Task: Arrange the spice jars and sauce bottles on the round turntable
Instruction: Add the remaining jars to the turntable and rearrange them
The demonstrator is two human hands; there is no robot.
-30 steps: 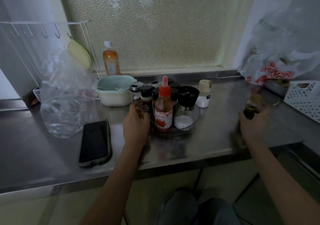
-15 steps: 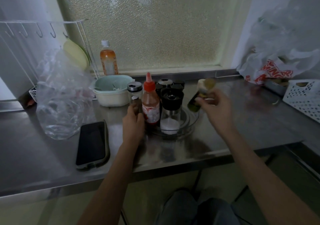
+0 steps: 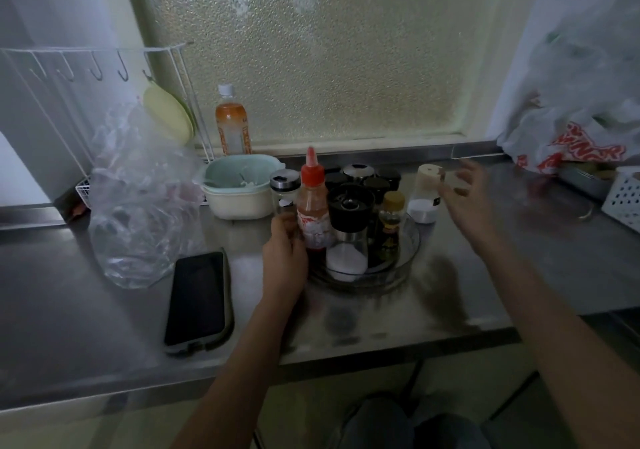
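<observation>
Left hand (image 3: pixel 284 258) grips what looks like the turntable (image 3: pixel 407 260) rim, near the counter's (image 3: pixel 450 292) front edge. Right hand (image 3: pixel 464 195), fingers spread, holds nothing beside the shaker (image 3: pixel 423 195).

Crowded turntable (image 3: pixel 407 258), left hand (image 3: pixel 284 261) touching

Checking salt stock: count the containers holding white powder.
2: the black-topped grinder at the front of the turntable, and the cream-lidded shaker on the counter just right of it. The jars behind may hide more.
</observation>
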